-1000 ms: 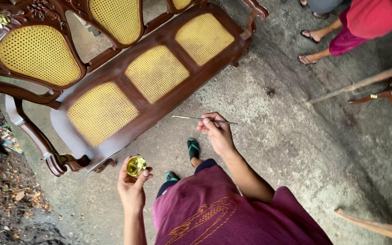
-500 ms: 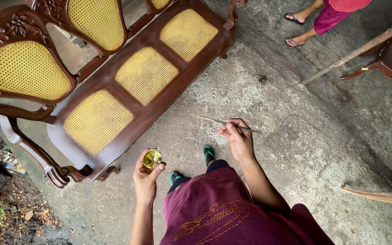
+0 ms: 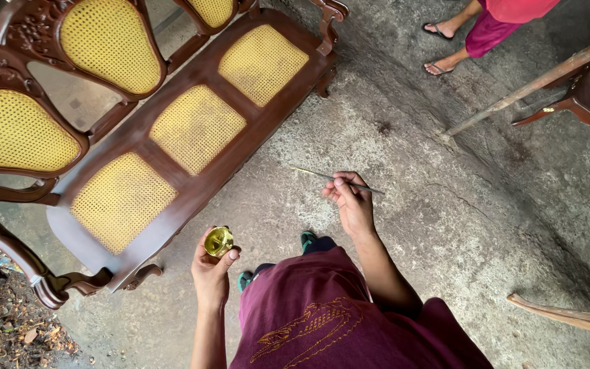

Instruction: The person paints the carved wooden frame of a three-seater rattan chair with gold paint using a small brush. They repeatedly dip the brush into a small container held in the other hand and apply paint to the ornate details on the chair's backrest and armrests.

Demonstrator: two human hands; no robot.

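The left hand [image 3: 212, 270] sits at lower centre-left of the frame, palm side up, with its fingers curled around a small round gold pot [image 3: 218, 240]; the thumb and fingertips close on the pot's rim from below and from the sides, and the pot's shiny yellow opening faces the camera. The right hand [image 3: 353, 201] is at centre frame, slightly higher and to the right of the left hand, well apart from it. Its fingers are pressed together and pinch a thin brush [image 3: 336, 179], which lies nearly level, its yellowish tip pointing toward the left of the frame and its dark handle end projecting to the right past the knuckles. The brush tip is over bare concrete floor [image 3: 445, 225], near but not touching the bench [image 3: 192, 198]. The bench fills the upper left of the frame: a dark brown carved wooden frame with three yellow cane seat panels and cane back panels. Its front corner leg stands just left of the left hand. The person's maroon shirt [image 3: 336, 321] occupies the lower centre, with green sandals [image 3: 307, 240] showing just above it. At the upper right, another person's feet [image 3: 438, 48] in sandals stand on the floor, beside a long wooden pole [image 3: 534, 82].
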